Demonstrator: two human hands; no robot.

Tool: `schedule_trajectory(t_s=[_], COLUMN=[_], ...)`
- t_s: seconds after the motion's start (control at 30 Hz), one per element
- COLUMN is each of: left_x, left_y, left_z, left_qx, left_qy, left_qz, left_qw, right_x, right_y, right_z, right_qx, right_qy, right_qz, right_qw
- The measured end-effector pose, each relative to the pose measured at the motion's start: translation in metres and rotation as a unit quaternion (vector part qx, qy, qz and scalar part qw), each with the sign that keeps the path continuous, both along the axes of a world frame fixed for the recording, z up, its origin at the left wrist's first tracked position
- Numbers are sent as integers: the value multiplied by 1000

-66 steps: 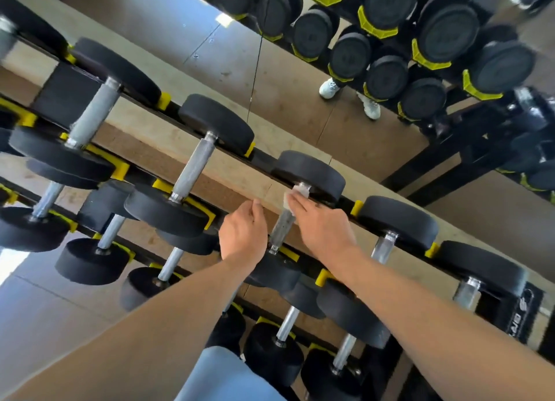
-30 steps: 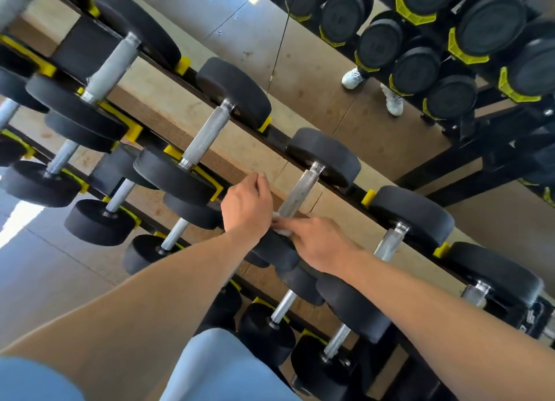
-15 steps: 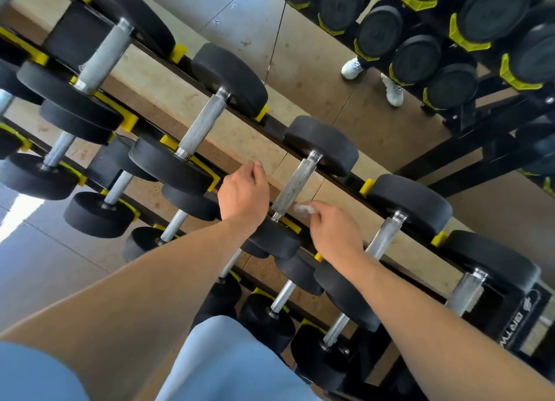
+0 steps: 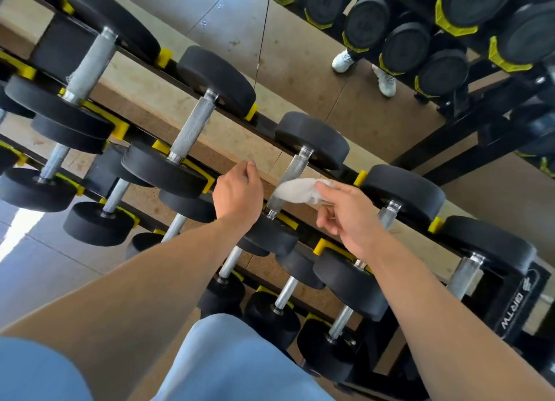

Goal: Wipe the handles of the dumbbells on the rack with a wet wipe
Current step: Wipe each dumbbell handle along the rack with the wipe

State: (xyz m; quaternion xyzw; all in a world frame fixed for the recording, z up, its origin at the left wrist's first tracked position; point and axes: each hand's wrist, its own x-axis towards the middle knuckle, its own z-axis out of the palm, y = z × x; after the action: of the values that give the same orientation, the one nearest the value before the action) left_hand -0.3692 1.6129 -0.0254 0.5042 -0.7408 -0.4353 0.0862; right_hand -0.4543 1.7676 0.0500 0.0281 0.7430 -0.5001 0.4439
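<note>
From the head view, your right hand [image 4: 345,217] pinches a crumpled white wet wipe [image 4: 295,190] between thumb and fingertips, the other fingers loosely curled beneath. The wipe hangs off the left edge of that grip and lies against the knurled steel handle [image 4: 289,178] of the dumbbell straight ahead of you on the top tier of the rack [image 4: 339,167]. So the handle sits just to the left of your grip, touching the wipe about halfway along its length.

What your next stroke turns on is the handle's long axis: it runs away from you and slightly rightward, from the near black head [image 4: 270,235], below and left of your grip, up to the far black head [image 4: 312,139] above it. Any wiping, I judge, should travel along that line.

Your left hand [image 4: 237,193] hovers on the other side of the handle, fingers curled into a loose fist with nothing visibly in it; whether it touches the rack I cannot tell. The right hand is the nearer one.

The next handle [image 4: 386,217] lies just right of your grip, partly hidden behind your knuckles.
</note>
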Motion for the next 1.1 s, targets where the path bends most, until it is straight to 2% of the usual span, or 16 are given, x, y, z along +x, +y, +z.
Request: schedule_trajectory(t_s=[0.07, 0.13, 0.17, 0.2, 0.33, 0.47, 0.6, 0.73, 0.87, 0.97, 1.03, 1.1], left_x=[0, 1, 1, 1, 1, 3, 3, 2, 2, 2, 2, 3], left_y=[0, -1, 0, 0, 1, 1, 0, 0, -2, -2, -3, -4], left_z=[0, -1, -1, -1, -1, -3, 0, 0, -6, -6, -4, -2], left_qx=[-1, -4, -6, -7, -10, -12, -11, -17, -19, -18, -16, -9], left_qy=[0, 1, 0, -2, -6, -12, -22, -31, -28, -29, -28, -25], left_qz=[-1, -1, -2, -4, -2, -11, -22, -28, -34, -45, -54, -64], left_qw=[1000, 1000, 1000, 1000, 1000, 1000, 999, 999, 999, 998, 998, 998], right_x=[1, 6, 10, 15, 27, 17, 9, 7, 14, 13, 7, 7], right_y=[2, 6, 8, 8, 0, -9, -13, -17, -17, -14, -7, 0], right_z=[-4, -15, -21, -26, -33, -35, -45, -53, -40, -27, -16, 1], right_qx=[73, 185, 214, 222, 169, 189, 163, 175, 206, 191, 131, -4], right_qy=[87, 211, 247, 247, 99, -5, 44, 89, 133, 153, 113, 0], right_qz=[34, 141, 189, 218, 310, 236, 298, 283, 331, 374, 406, 377], right_qw=[993, 949, 926, 918, 930, 953, 940, 939, 911, 894, 897, 926])
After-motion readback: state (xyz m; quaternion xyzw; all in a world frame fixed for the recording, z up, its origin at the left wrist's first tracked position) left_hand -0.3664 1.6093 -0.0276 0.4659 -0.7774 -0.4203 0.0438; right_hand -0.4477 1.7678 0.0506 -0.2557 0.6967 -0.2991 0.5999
